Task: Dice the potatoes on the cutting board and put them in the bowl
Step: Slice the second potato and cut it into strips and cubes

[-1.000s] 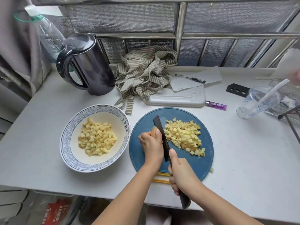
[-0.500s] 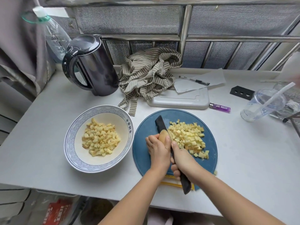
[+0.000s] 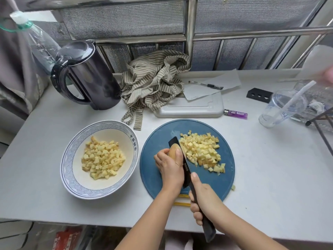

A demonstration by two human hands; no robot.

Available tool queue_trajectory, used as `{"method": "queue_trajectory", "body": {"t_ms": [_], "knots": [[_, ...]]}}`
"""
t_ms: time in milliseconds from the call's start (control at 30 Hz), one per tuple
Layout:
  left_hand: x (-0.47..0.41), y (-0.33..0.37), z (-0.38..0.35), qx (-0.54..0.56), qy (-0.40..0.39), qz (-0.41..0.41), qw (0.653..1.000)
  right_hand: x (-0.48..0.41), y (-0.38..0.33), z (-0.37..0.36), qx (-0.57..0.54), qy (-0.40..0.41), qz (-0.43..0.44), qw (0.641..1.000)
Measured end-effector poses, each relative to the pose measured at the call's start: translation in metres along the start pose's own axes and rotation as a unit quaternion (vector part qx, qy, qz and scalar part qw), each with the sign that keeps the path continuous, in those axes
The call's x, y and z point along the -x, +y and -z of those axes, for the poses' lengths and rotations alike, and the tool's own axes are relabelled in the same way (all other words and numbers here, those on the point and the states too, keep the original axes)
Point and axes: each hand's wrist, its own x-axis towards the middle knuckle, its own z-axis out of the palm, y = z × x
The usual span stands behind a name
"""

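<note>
Here left hand (image 3: 170, 164) grips potato (image 3: 173, 150), right hand (image 3: 203, 199) grips knife (image 3: 186, 168); diced heap (image 3: 201, 152) just beside it, kettle (image 3: 90, 78) and apron (image 3: 155, 82) behind.

The round blue cutting board (image 3: 156, 139) lies flat at the near middle of the table, and the bowl (image 3: 72, 179), white with a blue patterned rim, sits upright just to its left. In the bowl is a heap of pale yellow potato cubes (image 3: 102, 159). A bigger pile of diced potato (image 3: 201, 152) covers the right half of the board, and one stray cube (image 3: 233, 187) lies on the table just off the board's near right edge. On the board's left half I hold an uncut potato piece (image 3: 173, 150), skin showing, in my left hand (image 3: 171, 165). The black knife (image 3: 187, 172) in my right hand (image 3: 203, 199) has its blade against the piece's right side.
</note>
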Motion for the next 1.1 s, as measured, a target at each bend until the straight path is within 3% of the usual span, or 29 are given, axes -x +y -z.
{"method": "queue_trajectory", "body": {"t_ms": [233,333,667,1100], "knots": [[0.000,-0.009,0.006,-0.018,0.017,-0.014,1.000,-0.011,0.003,-0.016,0.032,0.028,0.031,0.999],[-0.002,-0.014,0.013,-0.001,-0.010,-0.006,1.000,-0.018,0.005,-0.024,0.059,0.041,0.059,0.996],[-0.011,-0.014,0.035,0.028,-0.064,0.042,0.997,-0.028,0.012,-0.040,0.230,0.087,0.191,0.950],[-0.014,-0.002,0.038,-0.011,-0.075,0.057,0.995,-0.035,0.002,-0.036,0.245,0.090,0.199,0.945]]}}
